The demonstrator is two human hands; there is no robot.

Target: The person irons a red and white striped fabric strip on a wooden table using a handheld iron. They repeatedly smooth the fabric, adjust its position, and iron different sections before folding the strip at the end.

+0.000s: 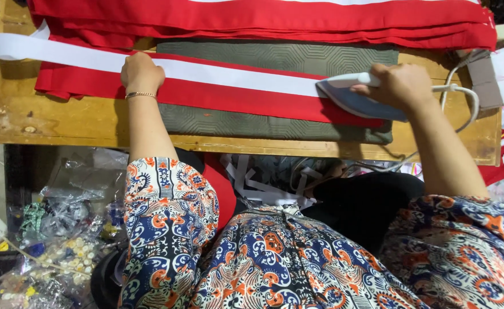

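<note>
We see the right hand (399,84) clenched around the handle of an iron (352,97), whose pale blue body sits flat on a red cloth (217,96) with its nose pointing left, touching the end of a white strip (206,72). The strip runs along the cloth from the iron's tip out past the table's left end. The left hand (141,71) rests on the strip and cloth, fingers curled under and pressing down rather than gripping; we cannot tell whether the fingertips pinch any fabric. A thin bracelet (140,95) circles that wrist. Under the cloth lies a grey-green patterned pad (275,57), itself on a worn wooden table (63,123). More folded red cloth is stacked along the table's far edge. The iron's white cord (463,94) loops away to the right of the hand. Below the table's left side we see clear bags (69,229) holding small buttons and scraps, and white offcuts (263,183) lie just under the table's near edge.
</note>
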